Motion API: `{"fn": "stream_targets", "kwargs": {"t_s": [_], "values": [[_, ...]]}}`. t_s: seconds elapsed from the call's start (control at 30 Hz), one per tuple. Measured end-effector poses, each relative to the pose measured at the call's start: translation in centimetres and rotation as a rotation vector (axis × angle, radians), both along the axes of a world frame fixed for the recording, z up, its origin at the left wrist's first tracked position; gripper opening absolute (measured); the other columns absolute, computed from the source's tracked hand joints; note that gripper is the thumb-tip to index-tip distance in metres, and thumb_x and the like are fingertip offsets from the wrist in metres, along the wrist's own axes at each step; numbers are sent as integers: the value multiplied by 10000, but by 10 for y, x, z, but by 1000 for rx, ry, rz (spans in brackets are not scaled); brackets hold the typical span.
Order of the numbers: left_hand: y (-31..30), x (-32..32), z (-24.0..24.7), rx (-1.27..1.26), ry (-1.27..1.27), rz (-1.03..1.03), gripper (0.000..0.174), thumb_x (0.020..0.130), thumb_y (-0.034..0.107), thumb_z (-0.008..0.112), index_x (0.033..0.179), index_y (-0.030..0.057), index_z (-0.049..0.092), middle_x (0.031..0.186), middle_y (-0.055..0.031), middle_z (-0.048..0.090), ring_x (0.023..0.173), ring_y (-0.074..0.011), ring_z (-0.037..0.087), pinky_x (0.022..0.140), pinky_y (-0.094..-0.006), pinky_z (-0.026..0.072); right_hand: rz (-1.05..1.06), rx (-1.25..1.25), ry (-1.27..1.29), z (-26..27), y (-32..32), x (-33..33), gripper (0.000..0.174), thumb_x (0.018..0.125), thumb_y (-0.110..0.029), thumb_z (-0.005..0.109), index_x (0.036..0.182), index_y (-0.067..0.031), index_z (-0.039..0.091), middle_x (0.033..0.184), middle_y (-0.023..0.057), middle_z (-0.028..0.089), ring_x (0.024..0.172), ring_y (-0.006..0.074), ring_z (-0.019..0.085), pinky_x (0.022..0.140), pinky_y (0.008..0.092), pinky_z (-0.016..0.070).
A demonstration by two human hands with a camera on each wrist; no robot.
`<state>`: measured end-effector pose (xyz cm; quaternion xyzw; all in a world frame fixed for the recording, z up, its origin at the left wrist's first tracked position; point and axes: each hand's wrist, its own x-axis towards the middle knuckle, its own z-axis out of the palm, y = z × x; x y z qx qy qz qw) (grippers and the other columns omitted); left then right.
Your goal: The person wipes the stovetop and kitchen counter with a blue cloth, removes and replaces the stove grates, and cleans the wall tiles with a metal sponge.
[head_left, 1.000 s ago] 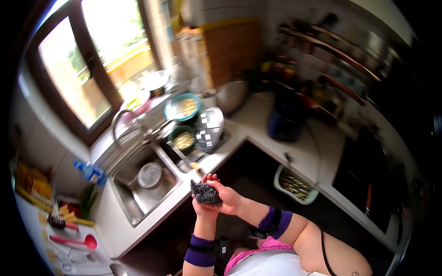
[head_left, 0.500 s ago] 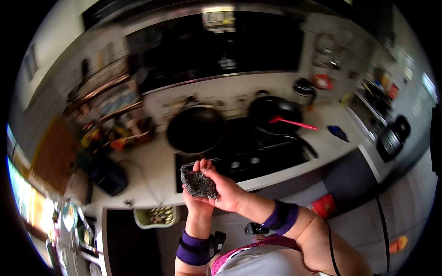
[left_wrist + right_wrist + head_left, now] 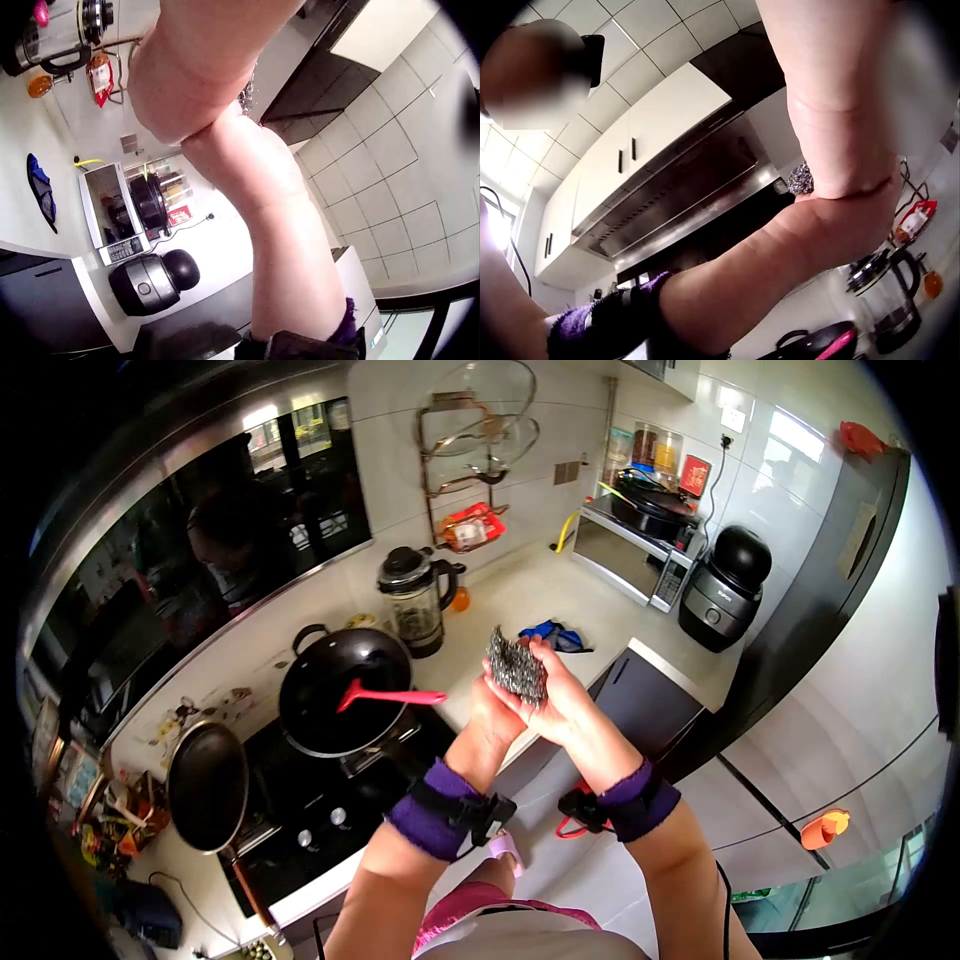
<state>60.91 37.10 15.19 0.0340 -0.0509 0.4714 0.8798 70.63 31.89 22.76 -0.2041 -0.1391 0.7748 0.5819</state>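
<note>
A grey steel wool scrubber [image 3: 518, 670] is held up between both hands in the head view, above the front edge of the counter. My right hand [image 3: 565, 705] grips it from the right. From the left and below, my left hand [image 3: 495, 712] clasps it, pressed against the right palm. In the left wrist view only a sliver of the scrubber [image 3: 247, 97] shows behind the joined hands. The right wrist view shows a small tuft of the scrubber [image 3: 801, 180] beside the wrists. Much of the fingers is hidden.
A black wok [image 3: 345, 705] with a red spatula [image 3: 395, 697] sits on the stove, left of a frying pan [image 3: 207, 785]. A glass kettle [image 3: 415, 605], blue cloth [image 3: 556, 636], microwave [image 3: 630, 555] and rice cooker [image 3: 722, 600] stand along the counter.
The view has swung right from the sink, past the stove, to the microwave corner. Both hands have stayed together around the scrubber and travelled along with the turn.
</note>
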Motion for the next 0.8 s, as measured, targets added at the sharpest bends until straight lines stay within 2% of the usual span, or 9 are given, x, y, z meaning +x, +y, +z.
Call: {"fn": "stream_targets", "kwargs": {"t_s": [0.1,0.2,0.27,0.37,0.43,0.57,0.6,0.77,0.8], "values": [[87,48,-23,-30,71,-12,542,1036,341,199,1283,7,547,1292,-209,588,1191,-375,562,1072,-532,420,-104,-1,-40,1,62,43,253,1036,-301,477,1108,-67,540,1152,198,653,1053,386,658,916,493,584],[165,84,-26,-67,129,-13,601,1040,385,137,1302,16,533,1271,-218,587,1171,-397,560,1050,-571,426,-101,-25,-19,-8,131,75,350,1042,-292,453,1201,8,534,1167,218,642,1070,399,644,926,491,581],[204,97,-26,-29,173,-9,589,1041,378,148,1291,13,538,1266,-216,590,1152,-390,567,1044,-571,429,-33,-33,31,-8,170,92,433,1047,-281,410,1246,91,506,1175,239,632,1090,397,632,947,476,574],[250,103,-19,-23,111,-18,591,1040,395,156,1267,17,551,1246,-203,600,1139,-378,574,1036,-555,440,-36,-69,9,-1,218,103,436,1047,-271,382,1236,101,507,1186,247,624,1094,386,631,962,462,568],[265,100,-18,36,6,-110,596,1039,405,156,1260,23,557,1240,-196,605,1138,-375,576,1032,-543,448,-2,-27,18,-1,236,108,440,1044,-262,375,1246,111,494,1194,253,615,1101,382,627,972,459,563],[287,124,-15,-127,280,186,472,1035,311,239,1176,46,604,1246,-146,630,1147,-317,602,1072,-480,438,52,-24,8,7,266,115,466,1047,-274,364,1269,123,467,1204,274,602,1116,392,616,981,459,557],[284,124,0,-215,334,229,451,1041,314,241,1143,85,615,1220,-121,641,1131,-304,609,1070,-477,443,65,-28,-1,9,276,113,470,1048,-275,359,1271,125,463,1206,278,599,1119,395,614,978,459,559],[327,94,-18,-269,294,351,434,1038,327,267,1146,94,616,1216,-102,646,1138,-291,613,1064,-478,454,252,-27,3,-3,333,98,495,1039,-292,348,1267,130,473,1182,278,608,1106,395,618,922,451,590],[333,87,-18,-234,290,375,491,1038,356,225,1169,74,605,1209,-124,642,1136,-314,604,1049,-488,457,290,-23,20,-9,345,95,490,1033,-287,357,1263,128,482,1178,275,611,1097,390,622,913,447,594]]}}
